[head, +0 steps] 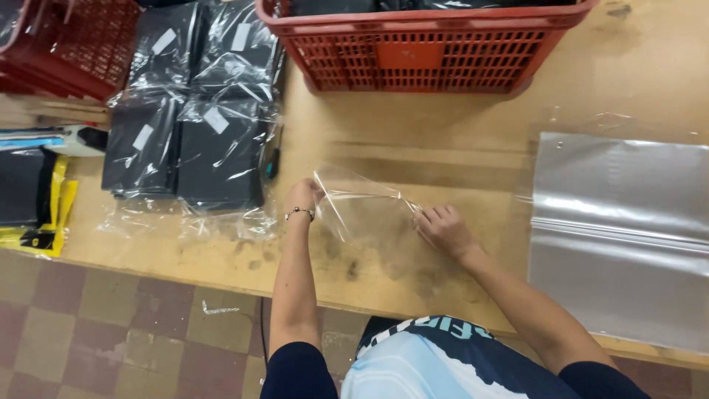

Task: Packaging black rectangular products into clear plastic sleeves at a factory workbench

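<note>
- The left hand [303, 198] pinches the left edge of a thin, see-through plastic bag [365, 214]. It has a bead bracelet [300, 213] on its wrist.
- The right hand [443, 229] is curled and grips the right edge of the same bag.
- The bag sits in the middle of the light brown wooden table [458, 140], near the person, partly lifted off the top.
- To do this well, I think both hands should keep a soft, even pull so the bag stays flat and does not crinkle or tear.
- To the left lie black flat packs wrapped in shiny clear plastic [188, 111], stacked side by side. Each has a small white rectangle label [216, 120] on top.
- At the far side stands a red plastic basket with holes [421, 55].
- To the right lies a pile of big clear plastic sheets [620, 229].
- At the far left edge is a yellow and black bag [37, 199].
</note>
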